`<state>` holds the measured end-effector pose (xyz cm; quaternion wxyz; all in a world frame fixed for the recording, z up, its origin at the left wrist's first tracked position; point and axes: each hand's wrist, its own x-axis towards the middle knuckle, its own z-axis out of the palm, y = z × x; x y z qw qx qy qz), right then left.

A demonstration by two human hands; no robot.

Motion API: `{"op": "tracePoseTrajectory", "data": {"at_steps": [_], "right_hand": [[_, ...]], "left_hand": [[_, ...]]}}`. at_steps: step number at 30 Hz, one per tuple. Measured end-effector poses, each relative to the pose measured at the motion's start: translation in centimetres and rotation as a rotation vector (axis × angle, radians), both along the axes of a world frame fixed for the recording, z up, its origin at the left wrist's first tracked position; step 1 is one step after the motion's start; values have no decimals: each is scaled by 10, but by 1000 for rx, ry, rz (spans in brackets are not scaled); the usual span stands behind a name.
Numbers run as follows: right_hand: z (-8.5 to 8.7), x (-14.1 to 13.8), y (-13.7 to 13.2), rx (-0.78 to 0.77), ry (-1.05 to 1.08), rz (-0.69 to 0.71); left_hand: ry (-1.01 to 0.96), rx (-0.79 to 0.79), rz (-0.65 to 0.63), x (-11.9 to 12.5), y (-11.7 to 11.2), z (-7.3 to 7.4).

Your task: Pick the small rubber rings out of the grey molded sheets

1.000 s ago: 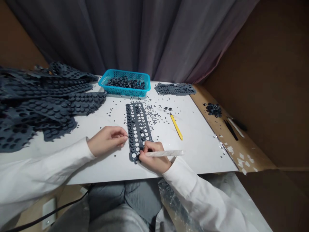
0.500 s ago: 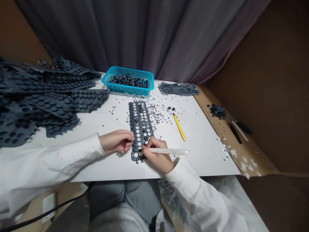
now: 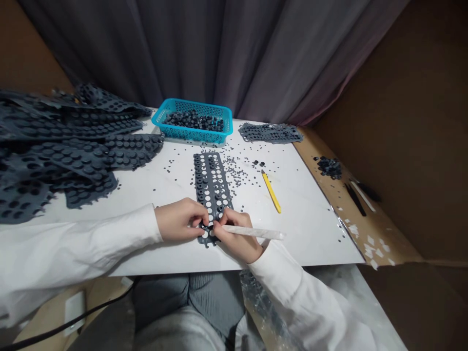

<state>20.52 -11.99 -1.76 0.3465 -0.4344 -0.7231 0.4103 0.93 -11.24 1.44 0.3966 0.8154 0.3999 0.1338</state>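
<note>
A dark grey rubber sheet [image 3: 215,195] lies upright in front of me, with rows of holes, some showing white and some filled with raised black rings. At its near end, my left hand [image 3: 185,219] has thumb and forefinger bent around a small black round piece [image 3: 204,225] on the sheet's left edge. My right hand [image 3: 237,236] grips a white pen-like tool [image 3: 256,232] between thumb and fingers. Its tip points left at the same spot, close to my left fingertips, and is partly hidden by my fingers.
A blue basket [image 3: 193,135] of small black parts stands behind the sheet. Piled rubber sheets [image 3: 80,146] lie left, and another sheet [image 3: 270,132] back right. Tiny dark discs [image 3: 236,170] are scattered near a yellow pen-shaped tool [image 3: 271,192]. Black pieces [image 3: 329,167] lie on the cardboard [image 3: 380,224].
My left hand has moved right and onto the sheet's near end, its thumb and forefinger now around a black piece. My right hand with the white tool has stayed nearly in place.
</note>
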Motion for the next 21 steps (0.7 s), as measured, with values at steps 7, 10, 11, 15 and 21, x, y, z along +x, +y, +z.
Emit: {"op": "tracePoseTrajectory", "data": {"at_steps": [7,10,11,15,21], "right_hand": [[1,0,-1,-11,-16,-6],[0,0,-1,-5,-29,-5],[-1,0,-1,0,-31,-6],[-1,0,-1,5,-43,-11],[1,0,-1,-12,-33,-12]], "left_hand": [[240,336,-213,12,4,4],[345,423,-279,17,3,4],[371,455,-284,17,2,3],[320,482,-279,12,1,-4],[-72,130,210,-15,3,0]]}}
